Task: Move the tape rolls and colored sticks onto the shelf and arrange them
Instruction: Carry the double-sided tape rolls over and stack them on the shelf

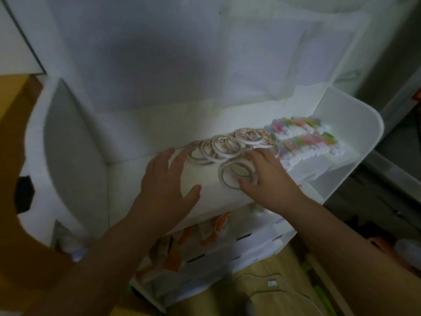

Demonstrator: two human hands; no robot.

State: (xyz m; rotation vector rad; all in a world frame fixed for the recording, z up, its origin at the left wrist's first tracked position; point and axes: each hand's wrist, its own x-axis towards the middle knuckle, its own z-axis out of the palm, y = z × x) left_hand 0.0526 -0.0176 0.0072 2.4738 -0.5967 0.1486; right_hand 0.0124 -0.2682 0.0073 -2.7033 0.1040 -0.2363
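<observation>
Head view: both hands on the shelf (141, 179).
Right hand (268, 179) pinches a tape roll (237, 173) near the front edge; left hand (166, 185) spread flat beside overlapping rolls (227, 144); sticks (305, 137) at right end.

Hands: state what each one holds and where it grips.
The right hand grips a tape roll by its near-right rim, thumb and fingers around it. The left hand holds nothing, fingers spread.

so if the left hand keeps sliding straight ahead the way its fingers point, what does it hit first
Probably the row of overlapping tape rolls: the left hand lies open on the shelf, fingertips pointing at the row's nearest end. Whether they touch already is unclear.
</observation>
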